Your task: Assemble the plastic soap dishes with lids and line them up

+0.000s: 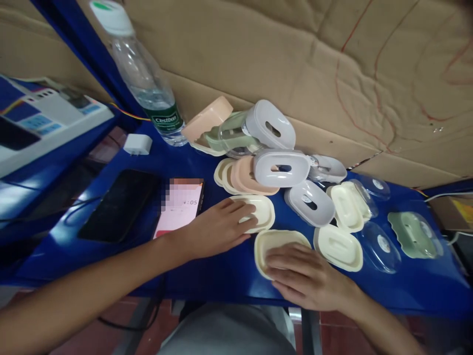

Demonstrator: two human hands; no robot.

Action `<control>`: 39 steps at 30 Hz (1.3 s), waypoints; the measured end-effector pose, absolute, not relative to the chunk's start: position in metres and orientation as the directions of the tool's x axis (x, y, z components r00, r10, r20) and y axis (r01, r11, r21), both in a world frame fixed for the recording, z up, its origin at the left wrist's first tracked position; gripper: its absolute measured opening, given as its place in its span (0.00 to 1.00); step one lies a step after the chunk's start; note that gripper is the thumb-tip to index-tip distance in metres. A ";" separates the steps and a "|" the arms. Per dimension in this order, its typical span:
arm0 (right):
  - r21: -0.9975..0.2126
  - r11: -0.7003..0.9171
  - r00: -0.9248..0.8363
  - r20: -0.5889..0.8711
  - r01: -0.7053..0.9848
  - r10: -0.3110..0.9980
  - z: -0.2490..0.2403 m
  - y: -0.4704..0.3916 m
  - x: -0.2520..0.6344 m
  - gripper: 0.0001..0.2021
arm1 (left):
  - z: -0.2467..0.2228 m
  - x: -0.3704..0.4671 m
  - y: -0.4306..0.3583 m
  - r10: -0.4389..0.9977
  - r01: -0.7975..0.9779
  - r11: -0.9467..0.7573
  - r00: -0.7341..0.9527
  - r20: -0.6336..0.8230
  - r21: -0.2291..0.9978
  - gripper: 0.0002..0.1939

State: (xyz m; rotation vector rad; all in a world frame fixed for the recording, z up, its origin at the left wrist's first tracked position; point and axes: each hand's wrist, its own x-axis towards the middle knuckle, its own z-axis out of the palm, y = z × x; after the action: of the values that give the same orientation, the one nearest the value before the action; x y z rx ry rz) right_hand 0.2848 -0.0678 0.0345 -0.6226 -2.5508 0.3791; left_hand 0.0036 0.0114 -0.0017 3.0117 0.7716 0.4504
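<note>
My left hand (225, 224) reaches over a small cream soap dish (266, 213), its fingers bent across the dish and the thumb near the close rim. Nearer to me, my right hand (308, 273) grips a larger cream soap dish (263, 241), fingers inside it and the thumb at its near edge. The fingers cover much of its inside. Just right of that hand lies a cream dish insert (338, 249) with a raised middle. Grey slotted trays (309, 203) and a peach dish (246, 177) are gathered behind the hands.
A water bottle (162, 108) stands at the back left beside a white charger (138, 144). Two phones, one dark (118, 204) and one lit (185, 202), lie left. Clear lids (380, 246) and a green dish (410, 234) are right. Cardboard (295, 59) backs the blue table (218, 281).
</note>
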 end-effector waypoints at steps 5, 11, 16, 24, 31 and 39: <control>-0.619 0.708 -0.642 0.397 0.340 0.656 0.045 -0.068 0.305 0.16 | 0.001 0.003 0.012 0.448 0.450 -0.891 0.848 0.283 0.061 0.14; -0.781 0.324 -0.194 0.260 0.534 0.946 0.029 -0.068 0.310 0.17 | 0.002 0.002 0.010 0.443 0.451 -0.891 0.840 0.313 0.051 0.13; -0.541 0.454 -0.313 0.336 0.708 0.888 0.020 -0.053 0.306 0.22 | 0.001 0.003 0.008 0.455 0.459 -0.887 0.839 0.298 0.060 0.15; -0.287 0.749 -0.667 0.340 0.598 0.663 0.032 -0.058 0.303 0.11 | 0.002 0.005 0.005 0.478 0.478 -0.875 0.831 0.284 0.073 0.18; -0.201 0.791 -0.768 0.196 0.577 0.610 0.026 -0.056 0.297 0.16 | -0.005 0.002 0.003 0.474 0.471 -0.879 0.845 0.246 0.076 0.20; -0.206 0.780 -0.762 0.173 0.591 0.624 0.026 -0.054 0.302 0.17 | 0.000 0.003 0.004 0.468 0.464 -0.881 0.830 0.305 0.090 0.17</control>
State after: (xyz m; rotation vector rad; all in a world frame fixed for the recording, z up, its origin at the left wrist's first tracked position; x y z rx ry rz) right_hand 0.3025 -0.0539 0.0265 -0.9497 -2.7409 0.2040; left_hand 0.0031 0.0035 0.0004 2.9928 0.7616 0.5038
